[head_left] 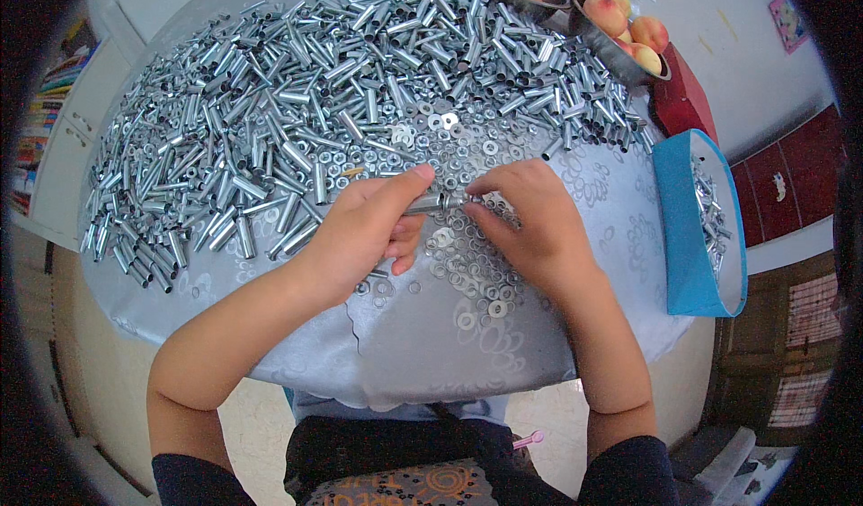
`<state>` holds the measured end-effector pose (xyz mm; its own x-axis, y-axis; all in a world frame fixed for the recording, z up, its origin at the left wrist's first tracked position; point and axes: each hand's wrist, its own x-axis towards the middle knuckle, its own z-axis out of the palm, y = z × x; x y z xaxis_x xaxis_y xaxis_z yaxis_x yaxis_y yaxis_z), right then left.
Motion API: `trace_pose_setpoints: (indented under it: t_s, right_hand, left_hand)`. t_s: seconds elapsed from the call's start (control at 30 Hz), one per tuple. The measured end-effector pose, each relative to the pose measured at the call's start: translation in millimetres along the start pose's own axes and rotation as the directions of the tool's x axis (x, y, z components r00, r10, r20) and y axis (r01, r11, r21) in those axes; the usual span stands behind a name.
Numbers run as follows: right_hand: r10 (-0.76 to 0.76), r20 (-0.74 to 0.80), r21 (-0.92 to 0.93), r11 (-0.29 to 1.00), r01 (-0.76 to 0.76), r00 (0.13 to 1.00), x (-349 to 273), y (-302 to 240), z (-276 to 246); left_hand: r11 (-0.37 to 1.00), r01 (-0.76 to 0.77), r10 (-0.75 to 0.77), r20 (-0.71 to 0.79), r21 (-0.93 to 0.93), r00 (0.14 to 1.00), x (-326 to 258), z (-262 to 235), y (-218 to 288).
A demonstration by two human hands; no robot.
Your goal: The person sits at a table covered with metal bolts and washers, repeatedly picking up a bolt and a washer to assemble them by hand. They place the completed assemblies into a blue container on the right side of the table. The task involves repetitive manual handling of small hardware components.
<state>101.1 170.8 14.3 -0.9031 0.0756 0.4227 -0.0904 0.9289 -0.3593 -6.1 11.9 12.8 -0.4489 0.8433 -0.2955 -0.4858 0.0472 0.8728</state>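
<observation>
My left hand (367,223) is closed around an expansion bolt (424,203), a silver metal sleeve with a threaded end, held level above the table with its tip pointing right. At that tip, the thumb and forefinger of my right hand (530,223) are pinched together. Whether a small nut or washer sits between those fingers is hidden. Loose flat washers (476,281) lie under and in front of my hands. Just beyond them are scattered nuts (346,157), and farther back spreads a large heap of silver sleeves and bolts (297,93).
A patterned silver tablecloth (629,272) covers the round table. At the right edge stands a blue box (676,236) with metal parts inside. Peaches (611,12) fill a metal bowl (616,64) at the far right, beside another metal bowl (548,3) and a red box (683,97).
</observation>
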Motion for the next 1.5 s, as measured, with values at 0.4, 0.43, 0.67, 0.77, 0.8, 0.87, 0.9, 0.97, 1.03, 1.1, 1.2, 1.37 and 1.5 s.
trace_pose_setpoints:
  t_s: [0.4,0.43,0.67,0.77,0.8,0.87,0.9,0.97,1.03,1.1,1.2,1.37,1.5]
  right_hand:
    - [0.010,-0.183,0.441,0.895,0.073,0.983,-3.8,-23.6,-7.2]
    - [0.003,-0.186,0.431,0.899,0.078,0.983,-4.2,-22.5,-6.6]
    - [0.079,-0.119,0.504,0.864,-0.008,0.990,-5.2,-28.1,-5.1]
    - [0.148,-0.010,0.392,0.910,-0.132,0.989,-4.2,-32.9,-9.3]
    - [0.175,0.014,0.411,0.897,-0.165,0.984,-5.2,-32.7,-8.1]
    - [0.227,0.062,0.438,0.869,-0.231,0.972,-7.9,-31.7,-6.3]
    - [0.191,0.032,0.423,0.887,-0.186,0.981,-7.7,-32.2,-7.6]
    - [0.119,-0.026,0.391,0.915,-0.099,0.993,-6.6,-34.6,-11.1]
    - [0.123,-0.037,0.417,0.904,-0.097,0.992,-5.4,-38.0,-11.9]
    - [0.108,-0.060,0.429,0.901,-0.072,0.992,-5.6,-37.8,-10.6]
    - [0.017,-0.136,0.399,0.916,0.039,0.991,-6.1,-33.5,-7.4]
    - [-0.116,-0.183,0.316,0.933,0.170,0.976,-2.9,-28.0,-9.1]
    - [0.009,-0.005,0.372,0.928,-0.007,1.000,-6.0,-26.2,-10.3]
  left_hand:
    - [0.997,0.035,-0.036,0.017,0.076,0.999,-1.6,0.3,2.2]
    - [0.996,0.040,-0.043,0.031,0.075,0.999,-1.1,-0.5,1.9]
    - [0.988,-0.054,0.053,0.011,0.145,0.999,-2.6,-0.8,-2.2]
    - [0.970,-0.083,0.089,-0.014,0.231,0.996,-1.9,-3.7,-4.7]
    - [0.963,-0.083,0.090,-0.018,0.256,0.996,-2.4,-4.4,-4.4]
    - [0.962,-0.092,0.099,-0.015,0.256,0.995,-2.9,-2.7,-5.2]
    - [0.968,-0.100,0.105,-0.012,0.232,0.994,-3.7,-1.0,-6.4]
    - [0.967,-0.114,0.122,-0.018,0.226,0.992,-4.8,1.2,-5.9]
    - [0.957,-0.133,0.148,-0.039,0.258,0.988,-7.2,3.1,-2.0]
    - [0.957,-0.123,0.136,-0.030,0.261,0.990,-7.3,3.2,-1.4]
    - [0.967,-0.082,0.092,-0.033,0.241,0.995,-9.3,3.6,1.6]
    - [0.988,-0.035,0.036,-0.006,0.148,0.999,-7.5,0.9,0.0]
    - [0.951,-0.076,0.079,0.005,0.299,0.997,-9.0,-0.9,-3.5]
